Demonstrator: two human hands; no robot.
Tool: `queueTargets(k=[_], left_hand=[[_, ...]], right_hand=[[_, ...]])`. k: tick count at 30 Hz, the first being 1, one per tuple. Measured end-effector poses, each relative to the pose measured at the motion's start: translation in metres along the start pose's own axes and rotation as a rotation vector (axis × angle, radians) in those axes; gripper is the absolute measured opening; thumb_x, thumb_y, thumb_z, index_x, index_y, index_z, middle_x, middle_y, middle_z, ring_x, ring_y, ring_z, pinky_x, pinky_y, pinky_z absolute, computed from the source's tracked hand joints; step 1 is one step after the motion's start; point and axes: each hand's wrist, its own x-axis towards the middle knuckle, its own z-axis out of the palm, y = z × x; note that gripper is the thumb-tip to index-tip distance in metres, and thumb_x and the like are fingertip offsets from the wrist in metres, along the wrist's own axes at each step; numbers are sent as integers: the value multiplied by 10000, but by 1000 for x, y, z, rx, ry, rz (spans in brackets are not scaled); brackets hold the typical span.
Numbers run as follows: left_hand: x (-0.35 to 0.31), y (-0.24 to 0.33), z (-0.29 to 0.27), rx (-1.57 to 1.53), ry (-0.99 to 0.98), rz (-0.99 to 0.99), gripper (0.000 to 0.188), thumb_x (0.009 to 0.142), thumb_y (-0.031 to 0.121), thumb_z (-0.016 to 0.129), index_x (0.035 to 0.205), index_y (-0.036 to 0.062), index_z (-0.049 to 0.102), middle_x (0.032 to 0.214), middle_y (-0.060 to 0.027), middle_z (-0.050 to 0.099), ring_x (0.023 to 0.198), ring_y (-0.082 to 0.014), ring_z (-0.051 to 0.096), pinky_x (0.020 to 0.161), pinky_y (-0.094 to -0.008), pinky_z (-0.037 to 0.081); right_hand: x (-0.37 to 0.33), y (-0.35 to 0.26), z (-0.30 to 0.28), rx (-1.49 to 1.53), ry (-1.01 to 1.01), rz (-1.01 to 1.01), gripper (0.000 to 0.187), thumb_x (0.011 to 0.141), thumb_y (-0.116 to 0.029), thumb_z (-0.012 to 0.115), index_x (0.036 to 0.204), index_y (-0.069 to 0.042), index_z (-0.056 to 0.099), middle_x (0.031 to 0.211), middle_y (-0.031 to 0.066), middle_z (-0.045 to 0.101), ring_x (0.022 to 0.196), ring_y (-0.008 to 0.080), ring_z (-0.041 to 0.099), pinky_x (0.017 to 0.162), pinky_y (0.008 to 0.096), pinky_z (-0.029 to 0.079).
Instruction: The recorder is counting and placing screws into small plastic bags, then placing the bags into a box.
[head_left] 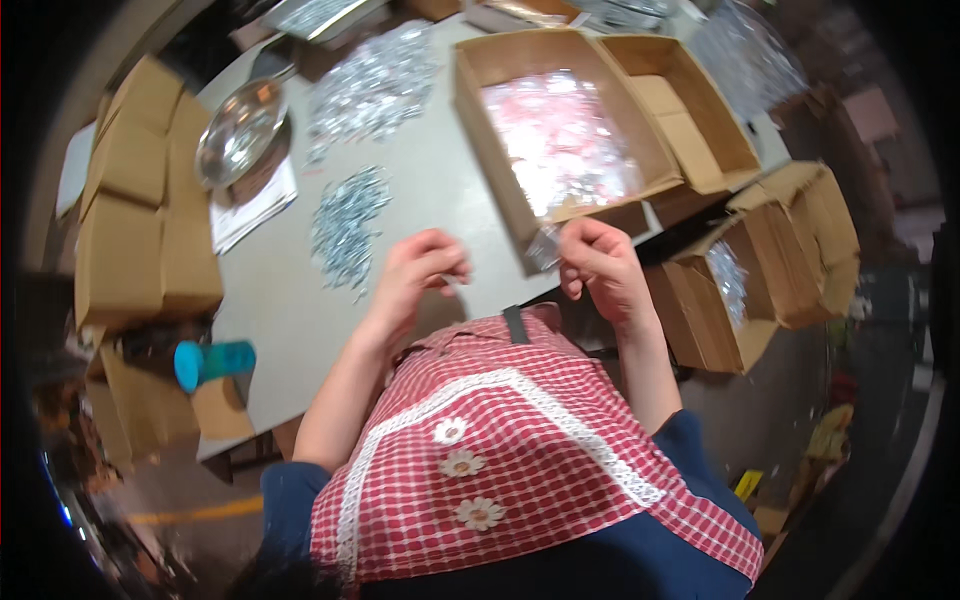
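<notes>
My right hand [605, 262] pinches a small clear plastic bag [543, 248] at the near corner of an open cardboard box. Inside that box [490, 150] lie many clear packets [565, 140] with pink and silvery tones. Over the near edge of the grey table, my left hand [418, 275] has its fingers curled together; whatever they may hold is too small to make out. Just beyond it, a loose pile of small silvery metal pieces [348, 225] is spread on the table [440, 190]. Farther back lies a larger heap of shiny pieces or packets [375, 85].
At the left stand a steel bowl [242, 130], white papers [255, 205], cardboard boxes [150, 200] and a teal cup-shaped container [215, 362]. A second cardboard box [690, 110] adjoins the first. Another open box [760, 285] at right holds clear packets. Plastic bags [745, 55] lie behind.
</notes>
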Motion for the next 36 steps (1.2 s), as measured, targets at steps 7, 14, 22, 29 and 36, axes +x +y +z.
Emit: queueTargets(k=[7,14,22,29,36], left_hand=[[0,-42,-32,-30,381,56,190,1011,169,654,1131,22,654,1028,-77,691,875,-136,675,730,-247,539],[16,-27,-19,81,213,59,174,992,131,663,1141,43,677,1106,-50,696,978,-139,667,805,-280,520],[-2,-27,-10,177,72,135,156,1023,130,613,1129,34,676,1060,-47,719,984,-134,674,819,-302,524],[-10,-40,-24,48,223,20,195,993,78,611,1166,0,660,992,-55,704,808,-104,626,725,-248,517],[25,-16,20,183,119,293,352,1000,152,703,1315,38,594,1157,-79,659,902,-115,655,721,-268,564]], right_hand=[[-66,-17,-144,222,1010,-615,154,1016,-130,657,1149,-56,678,1035,77,737,801,124,668,680,247,490],[42,-66,-77,-1026,368,-559,169,935,-108,675,1084,-30,694,908,113,707,811,174,680,740,317,541],[146,-65,-108,-1964,11,274,319,697,-167,710,926,48,765,927,253,752,903,372,763,771,428,612],[109,-80,-124,-1067,157,94,273,928,-154,687,1074,65,756,858,122,750,804,198,700,761,329,553],[71,-48,-43,-435,113,-330,207,961,-93,742,1123,30,776,1036,44,752,980,104,644,898,264,489]])
